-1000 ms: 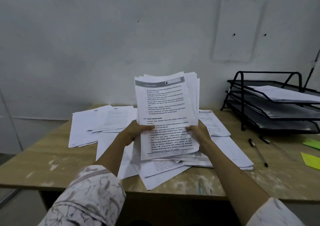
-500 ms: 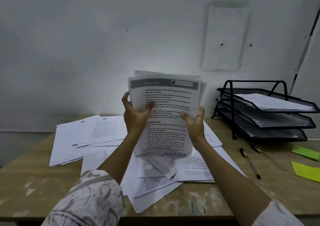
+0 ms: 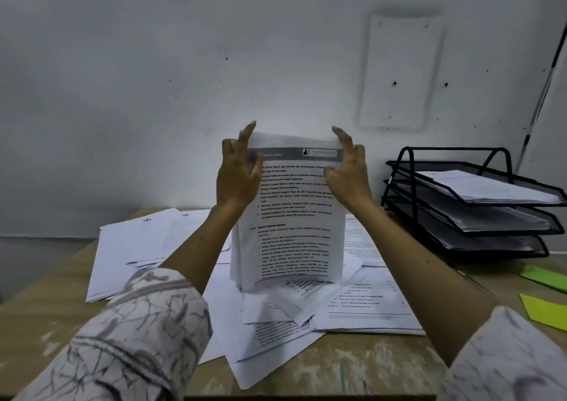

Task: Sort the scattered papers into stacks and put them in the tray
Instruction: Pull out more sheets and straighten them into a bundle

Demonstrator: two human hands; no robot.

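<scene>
Stack (image 3: 294,216): I see it held upright, its lower edge on the loose papers (image 3: 362,305) at the tabletop (image 3: 399,367) centre.
Left hand (image 3: 237,179): I note fingers curled round the stack's upper left edge, gripping it.
Right hand (image 3: 348,173): I note the same grip on the upper right edge.
Tray (image 3: 478,204): three black tiers, right rear, well apart from the stack; sheets lie in the tiers.
Green slips (image 3: 546,308): two, at the right edge.

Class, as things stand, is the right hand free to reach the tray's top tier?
Probably not yet: the right hand holds the upright stack with the left hand. The path to the tray looks open.
</scene>
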